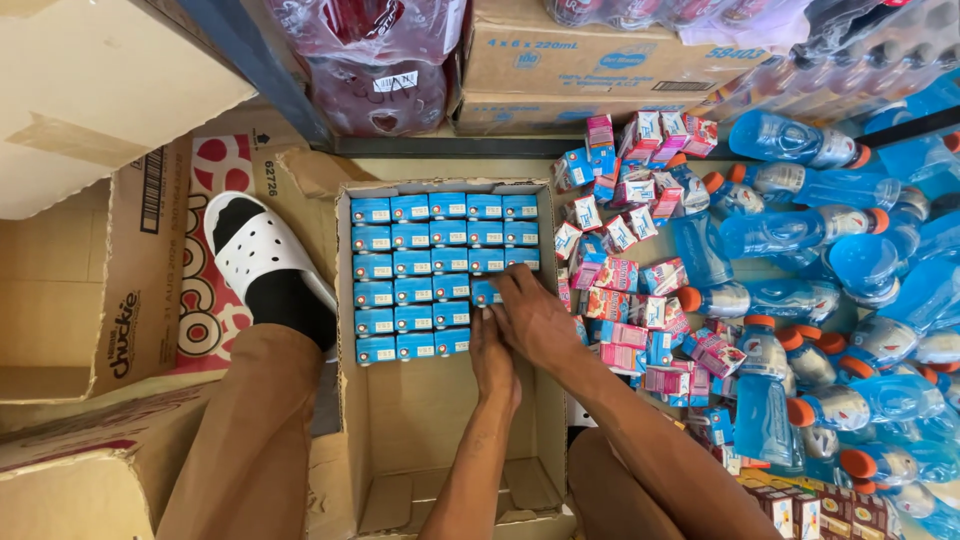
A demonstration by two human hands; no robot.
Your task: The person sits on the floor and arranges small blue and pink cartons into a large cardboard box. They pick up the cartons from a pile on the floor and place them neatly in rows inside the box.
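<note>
Both hands worked inside the box (352, 300), packing blue cartons (412, 262) in rows. The right hand (535, 318) lay flat, fingers closed over one carton (485, 291) at the fourth row's end; the left hand (492, 360), just beneath it, pressed on that row's edge with nothing gripped. Best, I judged, to push the carton square against its neighbours. Loose cartons (640, 300) and bottles (800, 190) lay to the right.
</note>
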